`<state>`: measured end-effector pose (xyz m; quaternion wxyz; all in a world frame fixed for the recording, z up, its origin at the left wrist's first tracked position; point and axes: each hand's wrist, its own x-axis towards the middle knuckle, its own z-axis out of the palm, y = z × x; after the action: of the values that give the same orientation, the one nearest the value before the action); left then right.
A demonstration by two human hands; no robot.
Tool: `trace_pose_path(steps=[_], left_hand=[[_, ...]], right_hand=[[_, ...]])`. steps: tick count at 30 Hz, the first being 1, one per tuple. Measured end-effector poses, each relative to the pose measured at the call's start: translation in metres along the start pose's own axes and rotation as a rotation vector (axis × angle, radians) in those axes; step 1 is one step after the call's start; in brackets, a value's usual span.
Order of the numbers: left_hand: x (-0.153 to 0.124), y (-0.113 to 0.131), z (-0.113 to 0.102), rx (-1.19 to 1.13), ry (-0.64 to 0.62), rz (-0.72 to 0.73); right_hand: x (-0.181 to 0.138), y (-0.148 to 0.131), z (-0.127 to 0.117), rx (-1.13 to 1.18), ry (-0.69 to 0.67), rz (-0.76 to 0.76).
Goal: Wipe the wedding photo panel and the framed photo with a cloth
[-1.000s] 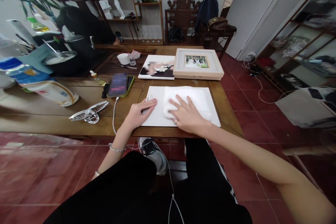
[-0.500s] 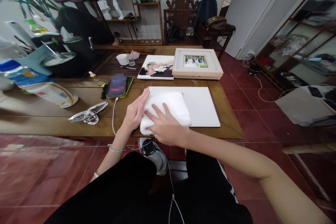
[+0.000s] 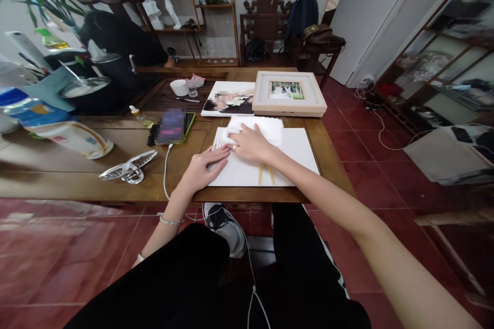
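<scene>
A white board (image 3: 297, 154) lies flat near the table's front edge, with small dark print by its left side and yellow marks low in the middle. On its upper part is a folded white towel (image 3: 270, 131). My right hand (image 3: 249, 143) presses down on the towel from above, gripping it, some fingertips sunk in the cloth. My left hand (image 3: 204, 168) rests flat on the board's left edge with fingers stretched out, their tips close to my right hand.
Behind the board lie a photo panel (image 3: 231, 100) and a wooden picture frame (image 3: 316, 95). To the left are a phone (image 3: 190, 126), a white cable (image 3: 166, 169), a silver claw clip (image 3: 131, 167), a dropper bottle (image 3: 141, 115) and a large blue-white bottle (image 3: 65, 131).
My right hand has slid the towel away from me, up to the board's far edge, baring print and yellow marks. My left hand has moved slightly nearer and turned flatter.
</scene>
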<state>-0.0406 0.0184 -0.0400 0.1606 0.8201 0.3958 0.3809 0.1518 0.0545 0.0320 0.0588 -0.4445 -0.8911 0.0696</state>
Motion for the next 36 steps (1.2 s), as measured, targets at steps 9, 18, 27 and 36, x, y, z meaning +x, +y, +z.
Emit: trace_pose_path(steps=[9, 18, 27, 36], left_hand=[[0.000, -0.002, 0.000, -0.006, 0.004, -0.009], [0.000, 0.000, 0.001, -0.028, 0.006, -0.029], [0.001, 0.007, -0.001, -0.039, 0.014, -0.038], [0.000, 0.006, -0.001, -0.017, 0.004, -0.044]], right_hand=[[0.025, -0.004, 0.010, 0.030, 0.032, -0.011], [-0.082, 0.093, -0.008, -0.060, 0.083, 0.037], [-0.189, 0.024, -0.006, -0.016, -0.045, -0.081], [-0.151, 0.059, -0.014, -0.006, -0.020, -0.023]])
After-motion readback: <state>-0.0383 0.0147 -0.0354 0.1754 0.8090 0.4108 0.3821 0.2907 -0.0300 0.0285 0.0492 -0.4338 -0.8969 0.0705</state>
